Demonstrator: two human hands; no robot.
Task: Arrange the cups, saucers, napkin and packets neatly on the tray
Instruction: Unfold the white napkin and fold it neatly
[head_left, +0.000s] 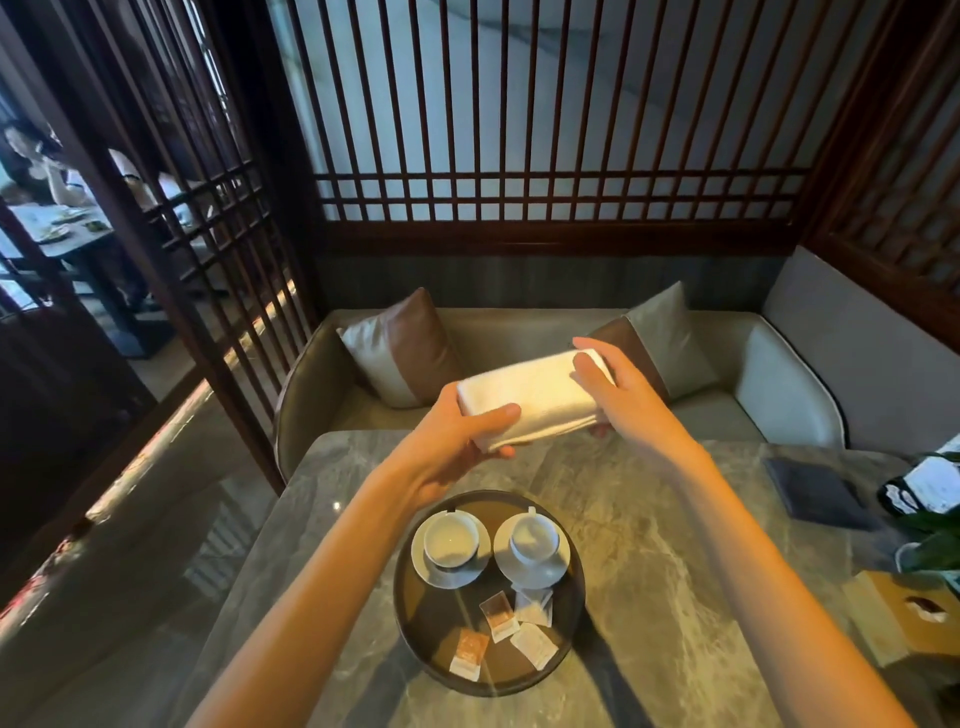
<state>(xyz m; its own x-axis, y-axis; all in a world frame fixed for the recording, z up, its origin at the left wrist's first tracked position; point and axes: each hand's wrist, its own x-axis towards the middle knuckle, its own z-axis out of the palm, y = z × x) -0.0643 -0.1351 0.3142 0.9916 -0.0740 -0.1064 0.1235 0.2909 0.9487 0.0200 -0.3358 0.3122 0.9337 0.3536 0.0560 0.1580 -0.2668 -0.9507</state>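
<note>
A folded white napkin (535, 395) is held in the air above the far side of the table. My left hand (457, 441) grips its left end, thumb on top. My right hand (618, 395) grips its right end. Below, a round dark tray (415, 639) holds two white cups, the left cup (451, 540) and the right cup (534, 540), each on a white saucer: the left saucer (431, 569) and the right saucer (540, 574). Several packets (501, 618) lie loose on the tray's near half, some white, some orange-brown.
The marble table (675, 545) carries a dark folder (815, 493) at the right, a wooden tissue box (909, 613) and a plant (935, 545) at the right edge. A sofa with two cushions (405, 353) stands behind the table. Wooden lattice screens surround the booth.
</note>
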